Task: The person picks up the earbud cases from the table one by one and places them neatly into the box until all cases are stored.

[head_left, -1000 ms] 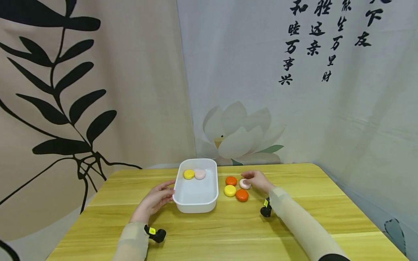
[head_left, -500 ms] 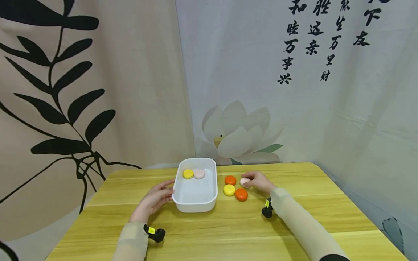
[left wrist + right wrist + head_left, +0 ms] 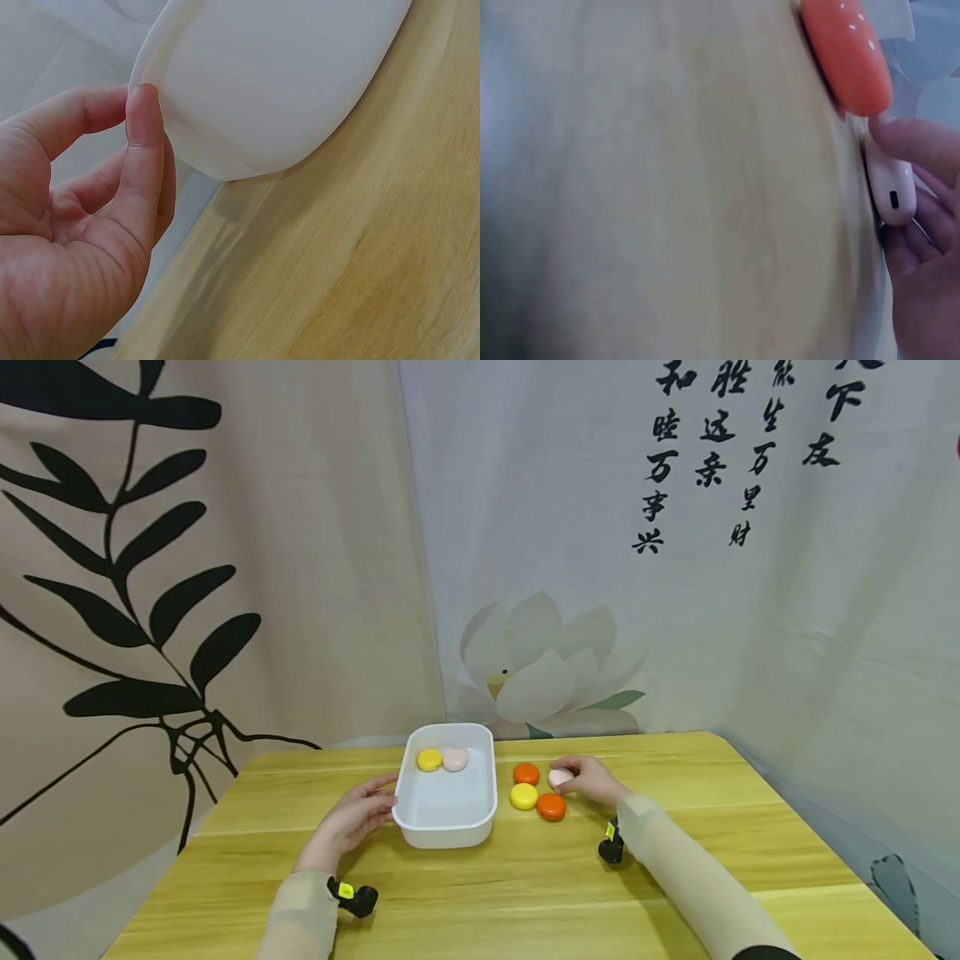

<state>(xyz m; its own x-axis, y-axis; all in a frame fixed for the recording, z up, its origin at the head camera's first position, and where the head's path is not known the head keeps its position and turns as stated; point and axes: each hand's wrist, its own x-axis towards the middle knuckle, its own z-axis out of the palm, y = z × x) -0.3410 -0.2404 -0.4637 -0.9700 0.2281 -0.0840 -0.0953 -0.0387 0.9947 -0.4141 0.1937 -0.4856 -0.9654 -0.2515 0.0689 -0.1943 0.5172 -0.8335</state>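
Observation:
My left hand [image 3: 351, 822] is at the left wall of a white plastic tub [image 3: 444, 837], with thumb and fingers pinching its rim. The left wrist view shows fingertips on either side of the tub's edge [image 3: 154, 56]. Inside the tub lie a yellow disc [image 3: 430, 760] and a pale pink disc [image 3: 455, 760], side by side. My right hand [image 3: 595, 781] pinches another pale pink disc [image 3: 558, 777] at the table; a small black slot shows in its side [image 3: 892, 176]. Next to it are two orange discs [image 3: 526, 773] [image 3: 551, 807] and a yellow disc [image 3: 523, 797].
Everything stands on a wood-grain table [image 3: 450, 902]. Behind its far edge hangs a cloth backdrop [image 3: 337, 568] with printed leaves, a lotus and characters. A black camera is strapped to each wrist.
My right fingers have closed in on the pale pink disc, now gripped between thumb and fingers. The left hand and the tub stay put; the head view has shifted slightly.

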